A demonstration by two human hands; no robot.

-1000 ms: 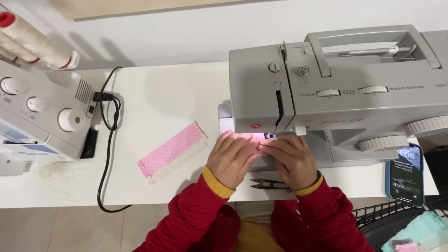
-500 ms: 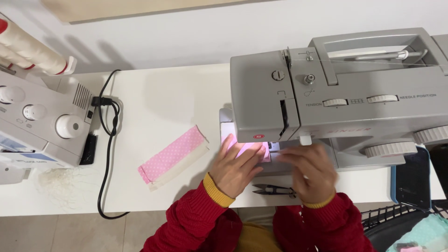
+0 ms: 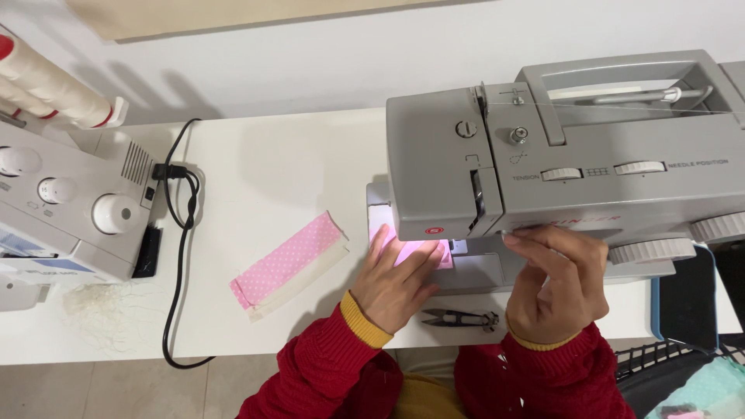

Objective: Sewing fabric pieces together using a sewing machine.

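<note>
While the left hand (image 3: 392, 283) lies flat with fingers spread on a small pink piece of fabric (image 3: 419, 252) under the head of the grey sewing machine (image 3: 559, 171), pressing it to the lit machine bed without gripping it, the right hand (image 3: 555, 283) is raised off the cloth and reaches up to the underside of the machine's front, fingers curled there; whether it grasps a lever or only touches the housing cannot be told. The step in hand looks like positioning the piece at the needle, with the right hand attending to the machine itself. The next move probably calls for keeping the pink piece steady and aligned under the presser foot, which is hidden by the machine head. A folded pink dotted strip (image 3: 289, 265) lies well apart to the left on the white table (image 3: 272, 178), and small thread snips (image 3: 458, 317) rest between the two wrists.
</note>
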